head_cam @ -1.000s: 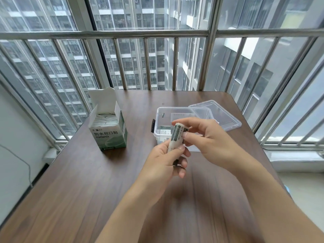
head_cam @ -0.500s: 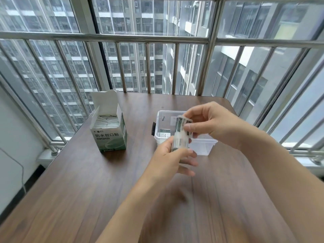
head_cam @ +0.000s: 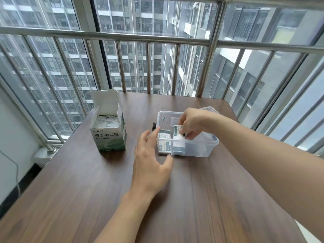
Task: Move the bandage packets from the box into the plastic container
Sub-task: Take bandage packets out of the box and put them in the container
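Now: packets going into the container

Left of both hands, the open box [head_cam: 108,130] stands on the surface [head_cam: 70,190], packets showing in its top. The left hand [head_cam: 150,160] hovers with fingers spread and empty, just beside the container [head_cam: 201,148]. Inside that container, the right hand [head_cam: 191,123] pinches a stack of packets [head_cam: 178,131], next to packets already lying there.

One box [head_cam: 110,135], one plastic container [head_cam: 198,144], one lid [head_cam: 209,108], two hands, many bandage packets [head_cam: 107,121].
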`<act>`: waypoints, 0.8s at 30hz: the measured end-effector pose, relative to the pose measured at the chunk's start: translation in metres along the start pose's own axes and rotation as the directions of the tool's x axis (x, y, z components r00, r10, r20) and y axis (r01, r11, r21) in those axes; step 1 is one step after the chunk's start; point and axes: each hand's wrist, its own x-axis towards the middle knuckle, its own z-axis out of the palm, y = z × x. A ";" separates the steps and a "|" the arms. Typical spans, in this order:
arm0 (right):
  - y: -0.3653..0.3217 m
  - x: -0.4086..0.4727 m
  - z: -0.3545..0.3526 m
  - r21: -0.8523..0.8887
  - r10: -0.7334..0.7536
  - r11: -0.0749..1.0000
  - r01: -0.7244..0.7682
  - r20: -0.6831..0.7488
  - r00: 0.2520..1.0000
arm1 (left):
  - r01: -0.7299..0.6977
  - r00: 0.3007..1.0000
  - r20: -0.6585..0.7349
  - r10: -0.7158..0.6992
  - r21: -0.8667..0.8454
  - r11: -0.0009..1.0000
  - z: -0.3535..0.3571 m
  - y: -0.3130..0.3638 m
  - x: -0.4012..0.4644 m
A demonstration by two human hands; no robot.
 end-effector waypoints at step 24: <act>0.009 0.002 0.015 -0.255 -0.100 0.965 0.064 -0.133 0.986 | -0.007 1.000 0.006 0.007 -0.044 0.999 0.002 0.000 -0.003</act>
